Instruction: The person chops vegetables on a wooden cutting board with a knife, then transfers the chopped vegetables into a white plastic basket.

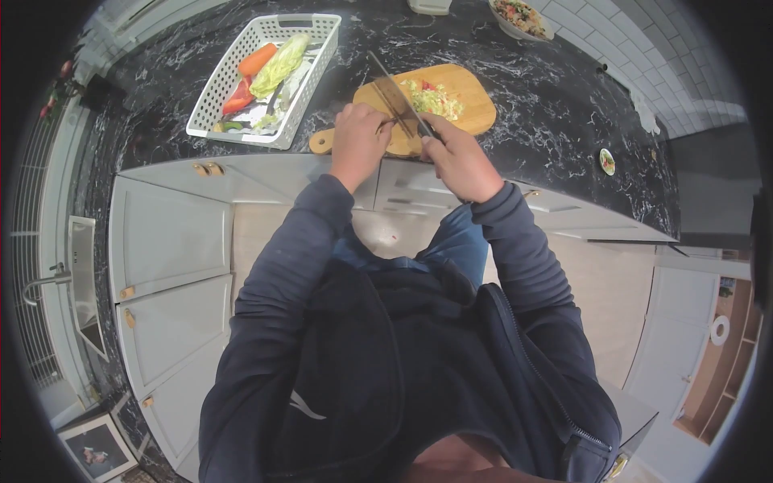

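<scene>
A kitchen knife (400, 102) is in my right hand (463, 161), its fingers wrapped round the dark handle. Its long blade points away from me across the wooden cutting board (477, 103). To the right of the blade lies a pile of chopped pale green vegetable (433, 98) with red bits in it. My left hand (360, 138) is closed at the board's near left side, fingertips close to the blade. Whatever those fingers pinch is hidden from view.
Left of the board stands a white perforated basket (304, 119) holding a leafy green vegetable (280, 66), a carrot-orange piece (257, 59) and a red pepper piece (238, 97). A bowl of mixed food (522, 18) sits at the back, and a small dish (606, 162) at right.
</scene>
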Demonstrator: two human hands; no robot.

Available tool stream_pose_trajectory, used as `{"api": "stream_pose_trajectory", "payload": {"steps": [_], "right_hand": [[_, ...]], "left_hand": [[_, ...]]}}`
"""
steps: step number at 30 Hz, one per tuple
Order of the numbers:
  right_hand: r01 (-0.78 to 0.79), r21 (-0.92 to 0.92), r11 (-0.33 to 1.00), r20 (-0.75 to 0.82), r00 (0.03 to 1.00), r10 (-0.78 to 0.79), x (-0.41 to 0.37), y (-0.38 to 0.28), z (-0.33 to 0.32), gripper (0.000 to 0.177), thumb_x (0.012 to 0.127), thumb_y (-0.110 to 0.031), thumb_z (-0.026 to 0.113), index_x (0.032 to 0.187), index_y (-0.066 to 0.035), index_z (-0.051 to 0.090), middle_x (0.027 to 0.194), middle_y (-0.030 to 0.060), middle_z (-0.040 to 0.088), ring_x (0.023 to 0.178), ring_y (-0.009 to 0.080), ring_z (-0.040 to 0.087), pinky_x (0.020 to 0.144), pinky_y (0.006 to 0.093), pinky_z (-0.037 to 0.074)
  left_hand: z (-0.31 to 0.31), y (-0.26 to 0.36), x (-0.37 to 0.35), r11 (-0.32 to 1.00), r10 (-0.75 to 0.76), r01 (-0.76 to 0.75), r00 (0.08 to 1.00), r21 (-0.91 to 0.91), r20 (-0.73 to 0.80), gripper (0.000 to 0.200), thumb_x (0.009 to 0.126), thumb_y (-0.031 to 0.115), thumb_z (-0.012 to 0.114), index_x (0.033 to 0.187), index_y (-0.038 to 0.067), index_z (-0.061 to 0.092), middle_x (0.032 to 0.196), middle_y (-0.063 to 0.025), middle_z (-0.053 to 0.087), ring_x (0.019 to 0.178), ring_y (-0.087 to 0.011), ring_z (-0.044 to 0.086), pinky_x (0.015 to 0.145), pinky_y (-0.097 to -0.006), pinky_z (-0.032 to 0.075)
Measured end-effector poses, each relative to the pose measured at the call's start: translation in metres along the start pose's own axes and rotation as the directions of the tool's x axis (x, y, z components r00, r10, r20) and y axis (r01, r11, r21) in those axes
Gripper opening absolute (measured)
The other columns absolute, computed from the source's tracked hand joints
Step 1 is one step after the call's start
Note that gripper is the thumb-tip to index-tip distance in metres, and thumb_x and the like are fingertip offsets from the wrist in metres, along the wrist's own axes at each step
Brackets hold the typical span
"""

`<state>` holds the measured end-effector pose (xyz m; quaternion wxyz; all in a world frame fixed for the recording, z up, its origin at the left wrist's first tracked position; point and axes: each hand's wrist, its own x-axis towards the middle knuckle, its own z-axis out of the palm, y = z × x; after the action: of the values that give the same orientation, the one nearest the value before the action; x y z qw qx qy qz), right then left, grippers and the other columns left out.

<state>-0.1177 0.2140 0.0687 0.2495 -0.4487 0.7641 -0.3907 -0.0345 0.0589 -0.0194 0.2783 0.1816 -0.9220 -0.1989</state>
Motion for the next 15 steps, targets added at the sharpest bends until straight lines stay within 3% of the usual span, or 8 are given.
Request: {"api": "stream_pose_trajectory", "payload": {"steps": [3, 5, 9, 12, 15], "right_hand": [[0.08, -0.044, 0.996, -0.045, 0.996, -0.082, 0.0006, 0.0037, 0.0015, 0.041, 0.092, -0.018, 0.036, 0.13, -0.005, 0.042, 0.077, 0.0061, 0.054, 0.053, 0.0146, 0.041, 0.061, 0.0294, 0.039], [0.058, -0.062, 0.996, -0.015, 0.998, -0.059, -0.0006, 0.0001, 0.0017, 0.042, 0.091, -0.018, 0.036, 0.13, -0.004, 0.042, 0.087, 0.0078, 0.057, 0.071, 0.0178, 0.048, 0.073, 0.0296, 0.038], [0.027, -0.085, 0.996, 0.005, 1.0, -0.026, 0.0036, 0.0058, 0.0055, 0.04, 0.092, -0.019, 0.035, 0.129, -0.005, 0.043, 0.098, 0.0097, 0.058, 0.082, 0.021, 0.052, 0.079, 0.0314, 0.039], [0.05, -0.052, 0.997, -0.001, 0.999, -0.05, 0.0056, 0.0004, 0.0025, 0.038, 0.092, -0.018, 0.036, 0.128, -0.007, 0.044, 0.082, 0.0072, 0.055, 0.058, 0.0161, 0.044, 0.066, 0.0303, 0.039], [0.058, -0.08, 0.995, 0.004, 0.998, -0.058, 0.0054, -0.0037, 0.0007, 0.04, 0.094, -0.021, 0.035, 0.129, -0.005, 0.043, 0.102, 0.0104, 0.057, 0.081, 0.0215, 0.051, 0.077, 0.0326, 0.04]], "left_hand": [[0.0045, -0.0022, -0.0008, 1.0, 0.006, -0.006, 1.0, 0.014, -0.026, 0.023, 0.085, 0.017, 0.049, 0.087, 0.008, 0.07, 0.076, -0.0046, 0.052, 0.079, -0.0274, 0.046, 0.073, -0.0375, 0.038], [0.0081, -0.0034, -0.0022, 0.999, 0.01, -0.009, 0.999, 0.03, -0.05, 0.024, 0.084, 0.016, 0.048, 0.082, 0.008, 0.07, 0.072, -0.004, 0.05, 0.078, -0.0268, 0.045, 0.072, -0.037, 0.038], [0.0088, -0.0041, -0.0026, 0.999, 0.048, -0.046, 0.995, 0.027, -0.082, 0.021, 0.084, 0.015, 0.05, 0.081, 0.009, 0.07, 0.073, -0.0039, 0.051, 0.078, -0.0267, 0.045, 0.069, -0.0372, 0.038], [0.0068, -0.0043, -0.0033, 0.998, 0.048, -0.046, 0.997, 0.035, -0.058, 0.021, 0.085, 0.015, 0.05, 0.085, 0.011, 0.07, 0.075, -0.0038, 0.053, 0.078, -0.0264, 0.046, 0.069, -0.0376, 0.038], [0.0093, -0.0059, -0.0035, 0.998, 0.048, -0.045, 0.996, 0.041, -0.08, 0.02, 0.085, 0.015, 0.051, 0.088, 0.013, 0.071, 0.075, -0.0035, 0.053, 0.078, -0.0264, 0.046, 0.07, -0.0376, 0.038]]}}
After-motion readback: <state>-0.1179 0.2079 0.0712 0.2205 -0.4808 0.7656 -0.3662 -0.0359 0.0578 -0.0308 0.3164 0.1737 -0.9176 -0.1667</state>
